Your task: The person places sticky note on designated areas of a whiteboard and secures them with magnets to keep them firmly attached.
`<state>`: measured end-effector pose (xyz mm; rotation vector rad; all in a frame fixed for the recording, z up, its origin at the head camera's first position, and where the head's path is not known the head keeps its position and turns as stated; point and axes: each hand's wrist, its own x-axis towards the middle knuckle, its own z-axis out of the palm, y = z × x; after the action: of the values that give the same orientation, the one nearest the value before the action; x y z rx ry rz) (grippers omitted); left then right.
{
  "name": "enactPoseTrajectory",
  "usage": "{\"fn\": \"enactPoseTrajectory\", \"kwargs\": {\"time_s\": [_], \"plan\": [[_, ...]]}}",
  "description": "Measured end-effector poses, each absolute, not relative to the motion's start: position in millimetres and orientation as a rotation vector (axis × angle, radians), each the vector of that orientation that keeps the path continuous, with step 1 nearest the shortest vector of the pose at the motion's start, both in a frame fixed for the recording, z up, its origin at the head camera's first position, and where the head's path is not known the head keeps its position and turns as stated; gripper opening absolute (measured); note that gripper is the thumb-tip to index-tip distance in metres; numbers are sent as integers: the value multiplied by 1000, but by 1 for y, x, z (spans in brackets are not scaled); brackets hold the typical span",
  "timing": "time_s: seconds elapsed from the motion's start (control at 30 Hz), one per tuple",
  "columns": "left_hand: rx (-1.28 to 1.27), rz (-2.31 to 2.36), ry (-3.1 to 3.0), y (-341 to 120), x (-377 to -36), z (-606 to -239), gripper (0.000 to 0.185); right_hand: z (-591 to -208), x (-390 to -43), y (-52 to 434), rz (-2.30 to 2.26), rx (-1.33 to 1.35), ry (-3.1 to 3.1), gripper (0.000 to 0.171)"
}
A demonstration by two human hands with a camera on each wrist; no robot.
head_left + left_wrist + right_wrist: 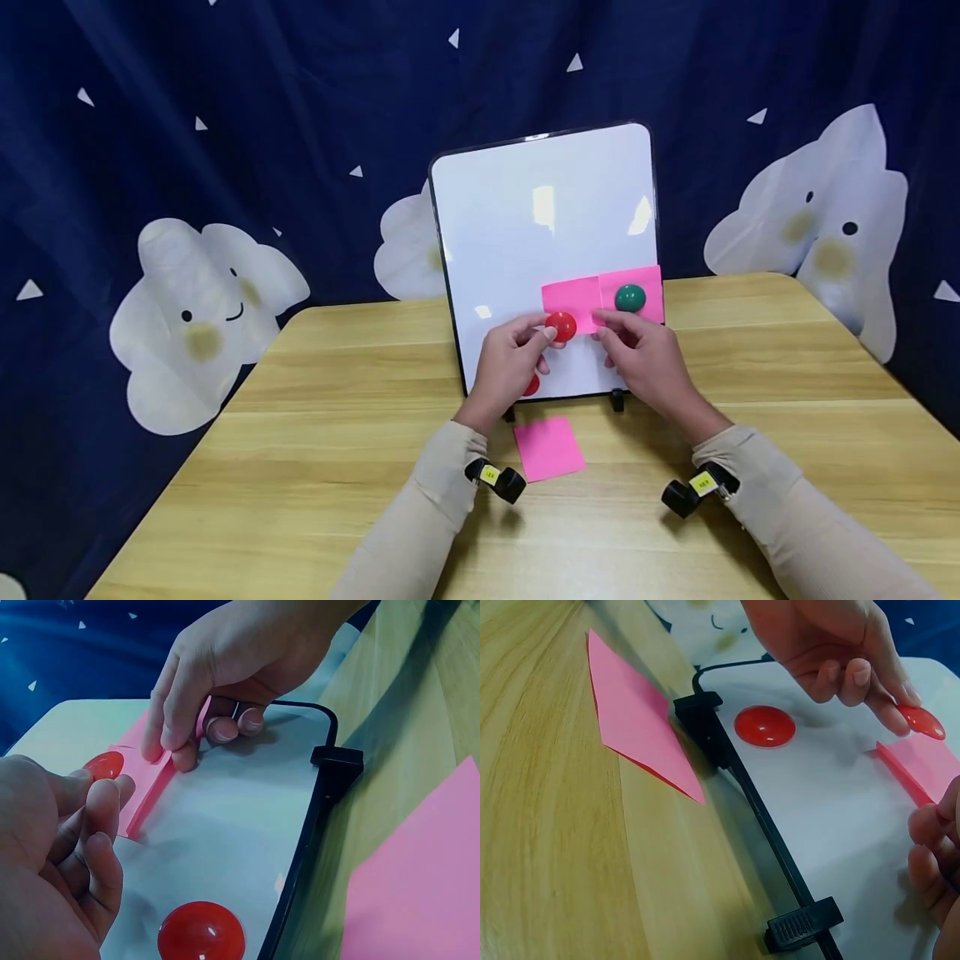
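Note:
My left hand [508,358] pinches a round red magnet [561,326] between thumb and fingers, at the lower left of a pink sticky note [570,298] on the whiteboard [495,225]. With thumb and forefinger, my right hand [651,360] pinches the lower right edge of that same note. In the left wrist view the note's lower edge [146,799] stands off the board. Beside it, a second pink note [651,282] lies under a green magnet [630,297]. Another red magnet [201,931] sits low on the board, partly hidden by my left hand in the head view.
The whiteboard leans upright on black stand feet [617,400] on a wooden table [360,417]. A loose pink note [550,448] lies on the table in front of it. Behind hangs a dark blue curtain [300,83] with cloud prints.

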<state>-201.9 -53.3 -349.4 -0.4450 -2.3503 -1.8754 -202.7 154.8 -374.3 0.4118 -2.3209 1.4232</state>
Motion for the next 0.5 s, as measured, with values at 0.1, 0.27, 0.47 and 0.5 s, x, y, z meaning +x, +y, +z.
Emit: {"fn": "enactPoseTrajectory", "kwargs": {"time_s": [0.1, 0.27, 0.47, 0.5], "plan": [[-451, -1863, -2355, -52, -203, -348, 26, -375, -203, 155, 1406, 408, -2319, 30], [-447, -1837, -2354, -50, -206, -347, 25, -375, -204, 155, 1394, 396, -2330, 30], [-410, -1847, -2360, -46, -206, -344, 26, -375, -204, 155, 1380, 389, -2336, 30], [-406, -1844, -2362, -45, -206, -343, 26, -375, -203, 155, 1380, 388, -2336, 30]]}}
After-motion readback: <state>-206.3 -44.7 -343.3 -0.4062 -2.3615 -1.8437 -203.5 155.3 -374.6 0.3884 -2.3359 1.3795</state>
